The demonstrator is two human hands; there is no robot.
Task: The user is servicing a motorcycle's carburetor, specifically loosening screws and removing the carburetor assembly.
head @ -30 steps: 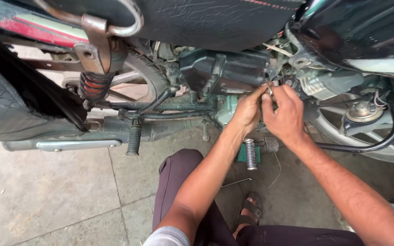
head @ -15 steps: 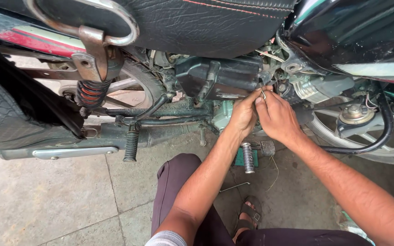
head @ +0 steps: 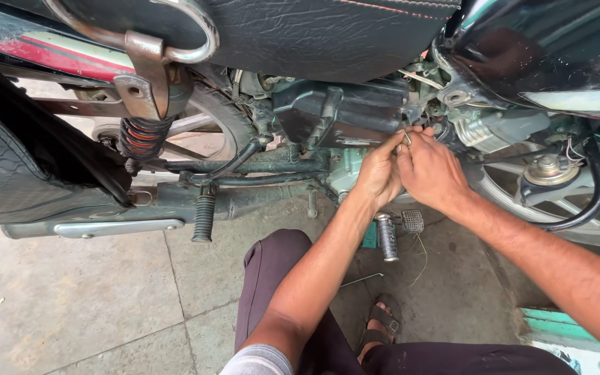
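Both hands meet at one spot under the motorcycle's seat, fingertips pinched together on a small metal part [head: 407, 138] that is too tiny to make out. Left hand [head: 379, 170] comes up from below with its thumb and fingers closed on that piece; right hand [head: 430, 169] reaches in from the side, its grip also closed, fingertips touching the same piece and the left hand's fingers. That part sits just beside the black side box [head: 342, 114] and right against the engine [head: 484, 125], under the edge of the black seat [head: 293, 35]. Below the hands, a ribbed footpeg [head: 386, 237] sticks out over the concrete floor [head: 71, 298], with a thin wire [head: 360, 280] lying near it. Further back are the red shock spring [head: 140, 137], the exhaust pipe [head: 98, 221] and another footpeg [head: 204, 217]. A sandalled foot [head: 380, 321] rests on the floor beside the knee.
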